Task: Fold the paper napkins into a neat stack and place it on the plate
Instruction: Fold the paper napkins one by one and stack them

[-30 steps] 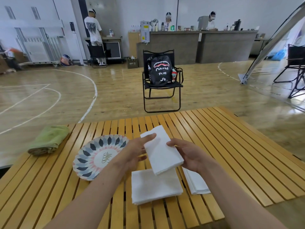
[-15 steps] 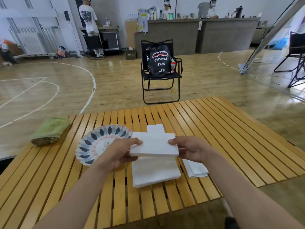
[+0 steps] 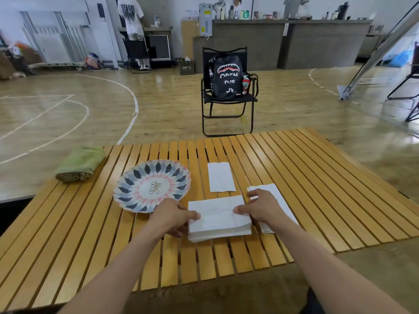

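The slatted wooden table [image 3: 294,177] carries everything. The patterned plate [image 3: 136,177] lies just left of the left grip [image 3: 172,217] and slightly beyond it. A rolled green towel [image 3: 79,164] sits far to that grip's left. The white napkin stack [image 3: 218,219] lies flat on the table between both grips. The left grip pinches its left edge, thumb on top. The right grip [image 3: 260,208] is clamped on its right edge, also thumb on top. More napkins [image 3: 275,192] lie partly under the right grip. One folded napkin [image 3: 221,176] lies just beyond the stack.

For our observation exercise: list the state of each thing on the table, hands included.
paper plate: empty
napkin stack: folded, off the plate, held both sides
left hand: grips stack
right hand: grips stack
single napkin: folded, lying alone
napkin pile: partly under right hand
green towel: folded, untouched
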The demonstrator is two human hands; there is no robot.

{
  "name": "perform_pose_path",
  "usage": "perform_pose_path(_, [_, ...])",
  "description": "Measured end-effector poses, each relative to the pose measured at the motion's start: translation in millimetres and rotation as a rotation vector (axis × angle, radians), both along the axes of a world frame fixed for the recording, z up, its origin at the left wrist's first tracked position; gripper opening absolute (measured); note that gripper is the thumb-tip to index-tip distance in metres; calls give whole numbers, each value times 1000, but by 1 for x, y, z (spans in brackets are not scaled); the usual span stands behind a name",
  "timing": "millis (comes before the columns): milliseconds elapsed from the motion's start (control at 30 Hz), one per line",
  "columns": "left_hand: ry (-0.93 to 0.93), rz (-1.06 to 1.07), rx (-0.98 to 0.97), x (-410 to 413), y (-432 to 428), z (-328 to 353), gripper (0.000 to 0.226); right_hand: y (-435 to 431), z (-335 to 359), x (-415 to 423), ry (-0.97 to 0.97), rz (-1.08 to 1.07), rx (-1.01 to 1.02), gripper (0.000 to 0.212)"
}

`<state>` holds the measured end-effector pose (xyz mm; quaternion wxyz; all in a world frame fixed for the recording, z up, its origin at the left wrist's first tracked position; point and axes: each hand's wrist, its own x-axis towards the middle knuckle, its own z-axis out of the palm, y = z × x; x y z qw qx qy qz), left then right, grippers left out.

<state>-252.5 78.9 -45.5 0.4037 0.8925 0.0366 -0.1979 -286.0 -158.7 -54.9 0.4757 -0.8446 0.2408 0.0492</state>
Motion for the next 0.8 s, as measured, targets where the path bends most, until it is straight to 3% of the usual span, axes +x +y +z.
perform_pose_path(133, [-64, -29, 149, 7, -4, 2, 37, 1, 7, 9, 48, 79, -184, 89])
perform_pose_path(200, [-132, -60, 239, 18, -7, 9, 51, -2, 13, 18, 74, 119, -234, 91])
perform_pose_path(267, [-175, -94, 209, 37, -10, 18, 69, -9, 20, 33, 65, 128, -185, 85])
perform_pose_path(367, [-258, -154, 48, 77, -23, 28, 48, -17, 24, 58, -36, 78, -102, 55])
perform_pose_path(467, [-437, -241, 95, 121, -46, 15, 24, -18, 13, 86, -66, 100, -341, 39])
perform_pose_path(633, [-474, -424, 280, 183, -82, -24, 39, -13, -13, 114, 9, 270, -549, 55])
perform_pose_path(800, [-375, -508, 237, 213, -98, -42, 52, -23, -24, 121, -87, 483, -585, 41])
